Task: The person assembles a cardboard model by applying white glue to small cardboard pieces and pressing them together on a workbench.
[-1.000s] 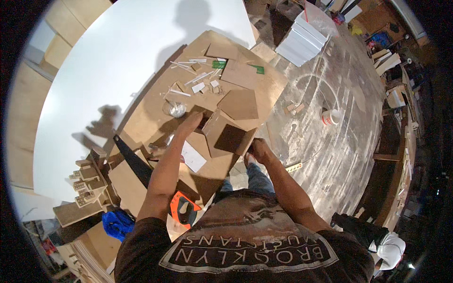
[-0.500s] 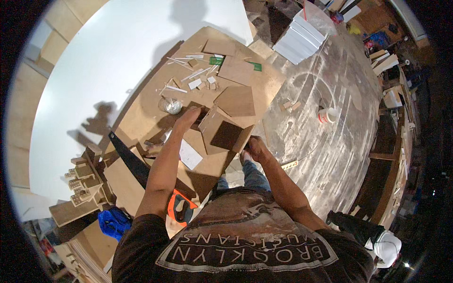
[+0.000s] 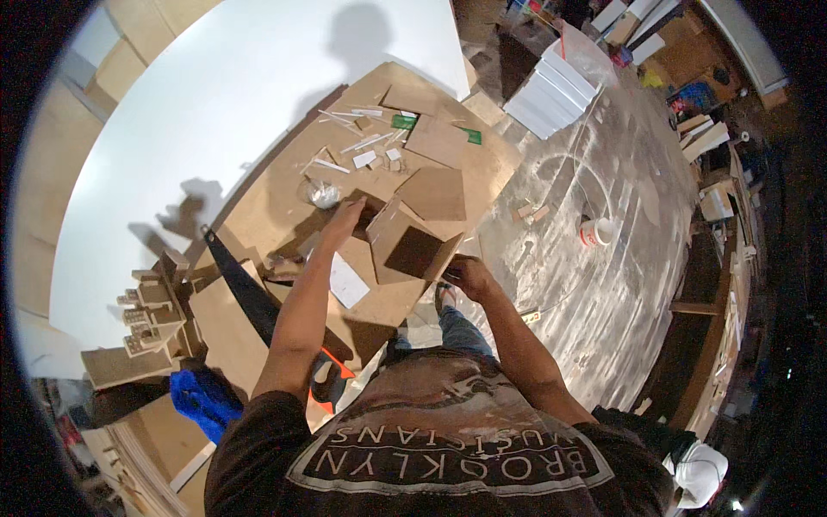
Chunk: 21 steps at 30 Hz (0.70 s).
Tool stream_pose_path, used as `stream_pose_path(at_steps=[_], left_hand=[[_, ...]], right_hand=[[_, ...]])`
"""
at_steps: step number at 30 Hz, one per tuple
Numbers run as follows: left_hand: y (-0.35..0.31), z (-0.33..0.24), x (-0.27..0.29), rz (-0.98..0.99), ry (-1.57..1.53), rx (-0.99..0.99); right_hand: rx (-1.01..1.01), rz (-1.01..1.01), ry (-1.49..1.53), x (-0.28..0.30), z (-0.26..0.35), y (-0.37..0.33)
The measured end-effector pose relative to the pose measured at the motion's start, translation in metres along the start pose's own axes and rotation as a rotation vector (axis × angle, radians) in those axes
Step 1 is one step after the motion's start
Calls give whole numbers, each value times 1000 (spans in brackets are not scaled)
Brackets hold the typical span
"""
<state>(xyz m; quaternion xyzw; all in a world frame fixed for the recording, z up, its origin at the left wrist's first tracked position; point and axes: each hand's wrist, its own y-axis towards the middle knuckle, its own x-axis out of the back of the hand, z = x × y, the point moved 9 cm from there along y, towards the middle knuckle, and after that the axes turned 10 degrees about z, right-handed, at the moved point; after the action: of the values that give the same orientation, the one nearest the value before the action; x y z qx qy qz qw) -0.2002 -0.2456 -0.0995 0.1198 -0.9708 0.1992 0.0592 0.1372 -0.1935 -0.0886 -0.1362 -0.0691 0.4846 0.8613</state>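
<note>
An open box of thin brown wooden panels (image 3: 392,228) sits at the near right edge of the worktable, its dark hollow facing me. At its left side is my left hand (image 3: 346,221), thumb side up, its fingertips lost in the shadow by the box. Below the box's near right corner, my right hand (image 3: 470,277) has its fingers curled against the panel edge. A loose wooden panel (image 3: 432,193) leans at the far side of the box. Next to my left forearm lies a white sheet (image 3: 349,280). Beyond my left hand stands a clear round container (image 3: 323,195).
A handsaw (image 3: 241,289) with an orange and black handle passes under my left forearm. Small white strips (image 3: 366,159) and green pieces (image 3: 402,121) are scattered on the table's far part. Blue cloth (image 3: 202,405) lies at the left; a white bucket (image 3: 596,232) stands on the floor.
The whole view has shifted slightly, with the table a little lower in the picture. Both hands stay by the box, and my left forearm and shirt cover more of the saw handle.
</note>
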Motion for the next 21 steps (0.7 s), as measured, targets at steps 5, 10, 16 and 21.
stream_pose_path(at_steps=[5,10,16,21], left_hand=[[-102,-31,51,-307,-243,-17],[-189,-36,33,-481,-156,-30],[-249,-12,-40,-639,43,43],[-263,27,-116,-783,-55,222]], right_hand=[[-239,-131,592,19,4,-31],[-309,-280,282,95,-2,-50],[-275,-210,147,155,22,18],[153,-157,-830,169,91,115]])
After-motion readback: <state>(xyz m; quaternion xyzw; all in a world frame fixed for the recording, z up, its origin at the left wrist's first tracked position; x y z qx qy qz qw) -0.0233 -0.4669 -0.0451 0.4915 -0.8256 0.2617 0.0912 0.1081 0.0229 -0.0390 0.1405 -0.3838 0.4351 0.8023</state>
